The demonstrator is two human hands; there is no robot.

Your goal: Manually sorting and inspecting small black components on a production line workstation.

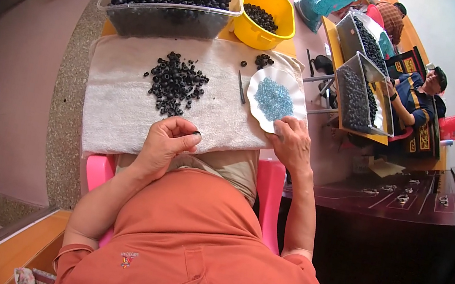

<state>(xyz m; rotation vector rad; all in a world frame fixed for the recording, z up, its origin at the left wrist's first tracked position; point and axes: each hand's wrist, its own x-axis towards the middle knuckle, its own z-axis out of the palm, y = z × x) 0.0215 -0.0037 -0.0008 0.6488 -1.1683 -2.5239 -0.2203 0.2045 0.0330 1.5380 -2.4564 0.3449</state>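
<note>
My left hand (163, 146) is closed in a pinch on a small black bead (197, 133), above the near edge of a white towel (121, 76). My right hand (293, 144) reaches the near right rim of a white scalloped plate (254, 110), its fingers bent together; what they hold, if anything, is hidden. Tiny clear-blue beads (274, 98) lie heaped on the plate. A loose pile of black beads (177, 82) spreads over the towel beyond my left hand. Between pile and plate lies a thin dark tool, like tweezers (241, 87).
Behind the towel stand a clear plastic bin (163, 23) full of black beads and a yellow tub (263, 38) holding more. A few black beads (264, 61) sit near the plate. At right, a person (418, 101) sits by another table with bins (358, 98). A pink chair (269, 200) surrounds me.
</note>
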